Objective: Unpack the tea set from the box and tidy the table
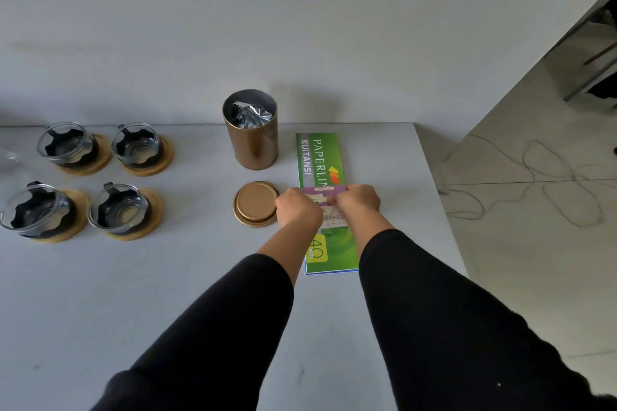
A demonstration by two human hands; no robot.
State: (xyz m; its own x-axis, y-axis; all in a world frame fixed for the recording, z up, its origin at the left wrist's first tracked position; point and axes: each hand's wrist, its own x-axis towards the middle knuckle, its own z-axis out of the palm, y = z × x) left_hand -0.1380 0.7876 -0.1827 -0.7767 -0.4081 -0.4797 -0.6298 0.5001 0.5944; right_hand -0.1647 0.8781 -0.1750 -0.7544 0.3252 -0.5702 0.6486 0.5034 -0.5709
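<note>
Slip: a small pale paper [329,202] with a purple band along its far edge and fine print and a barcode below; it lies across the middle of the green booklet, on the right part of the worktop.
Left hand: the left hand [297,207] is curled, fingers pressed together, pinching the slip's left end; its sleeve is black.
Right hand: the right hand [359,202] is curled the same way, pinching the slip's right end; the two hands are close together with the slip between them.
Booklet: a green receipt book [320,157] printed "PAPERLIN" and "KUITANSI", with a yellow patch reading 40 near its close end; it lies flat under the slip and hands.
Tin: a bronze round tin [251,140] stands upright and open just left of the booklet's far end; a crumpled silver foil bag [250,115] sits inside.
Lid: the tin's bronze lid [255,203] lies flat in front of the tin, just beside the left hand.
Cups: four glass cups [132,145] with black inserts, each on a round wooden coaster [157,160], stand in two rows at the left, well apart from the hands.
Worktop: pale grey worktop [167,294]; its far edge meets a wall.
Floor: cables [534,177] trail on the floor to the right.
Direction: the booklet's long axis runs away from the person; the slip's long axis crosses it, left to right.
</note>
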